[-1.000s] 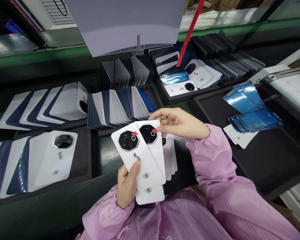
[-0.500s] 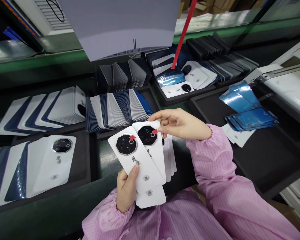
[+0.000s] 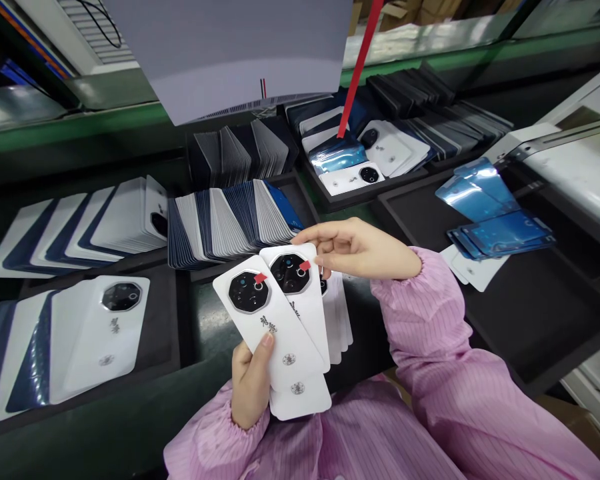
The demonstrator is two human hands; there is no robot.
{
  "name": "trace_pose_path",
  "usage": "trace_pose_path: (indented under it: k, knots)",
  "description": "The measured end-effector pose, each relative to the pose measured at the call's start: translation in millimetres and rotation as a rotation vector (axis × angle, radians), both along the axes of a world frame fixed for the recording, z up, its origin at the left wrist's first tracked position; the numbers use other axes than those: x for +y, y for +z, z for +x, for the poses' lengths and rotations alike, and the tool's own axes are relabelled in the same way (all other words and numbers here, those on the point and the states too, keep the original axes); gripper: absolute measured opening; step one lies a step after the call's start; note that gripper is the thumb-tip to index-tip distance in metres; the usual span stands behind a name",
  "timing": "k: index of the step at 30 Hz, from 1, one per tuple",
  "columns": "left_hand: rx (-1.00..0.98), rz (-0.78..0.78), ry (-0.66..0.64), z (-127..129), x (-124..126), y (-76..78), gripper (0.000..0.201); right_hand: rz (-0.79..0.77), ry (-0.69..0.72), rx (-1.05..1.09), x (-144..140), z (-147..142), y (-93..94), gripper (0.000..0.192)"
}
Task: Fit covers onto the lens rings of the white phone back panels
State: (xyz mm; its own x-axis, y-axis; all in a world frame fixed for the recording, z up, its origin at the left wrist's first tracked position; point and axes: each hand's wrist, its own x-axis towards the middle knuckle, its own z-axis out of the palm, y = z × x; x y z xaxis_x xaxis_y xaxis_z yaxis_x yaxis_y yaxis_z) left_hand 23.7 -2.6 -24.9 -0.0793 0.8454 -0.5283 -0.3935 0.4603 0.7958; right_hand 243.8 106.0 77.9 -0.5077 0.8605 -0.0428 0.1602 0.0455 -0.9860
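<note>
My left hand [image 3: 250,383] holds a fanned stack of white phone back covers [image 3: 285,327], thumb pressed on the front one. Each cover has a black octagonal camera ring and a small red tab. The front cover [image 3: 267,323] tilts to the left, and the second cover [image 3: 305,307] sits just behind it. My right hand [image 3: 360,248] pinches the top right corner of that second cover, close to its red tab [image 3: 305,265]. Both arms wear pink striped sleeves.
Black trays hold rows of upright covers [image 3: 230,217] ahead, and flat white covers [image 3: 95,333] lie at the left. Blue film sheets [image 3: 500,230] lie on a black tray at the right. A red strip [image 3: 357,67] hangs above a far tray [image 3: 350,175]. A white machine [image 3: 575,167] stands at the right edge.
The view has drifted slightly, so the hands and covers sit a little lower and left. My grip on the covers looks the same.
</note>
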Motion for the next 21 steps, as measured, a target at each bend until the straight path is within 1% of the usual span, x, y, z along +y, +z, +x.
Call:
trace_pose_path:
  k: [6,12,18,21]
  knots:
    - [0.041,0.053,-0.036,-0.7,-1.6,-1.1,0.036,-0.013,-0.013,-0.009,-1.7,-0.2,1.1,0.031]
    - [0.056,0.077,-0.076,-1.5,-2.1,-1.1,0.03,-0.015,-0.017,-0.043,-1.6,0.1,0.7,0.032]
    - [0.148,0.151,-0.148,1.9,2.0,4.9,0.034,0.019,-0.038,-0.165,0.1,-0.8,0.2,0.034]
    - [0.159,0.172,-0.175,2.7,4.7,7.7,0.034,0.039,-0.037,-0.205,1.5,-2.0,1.2,0.035]
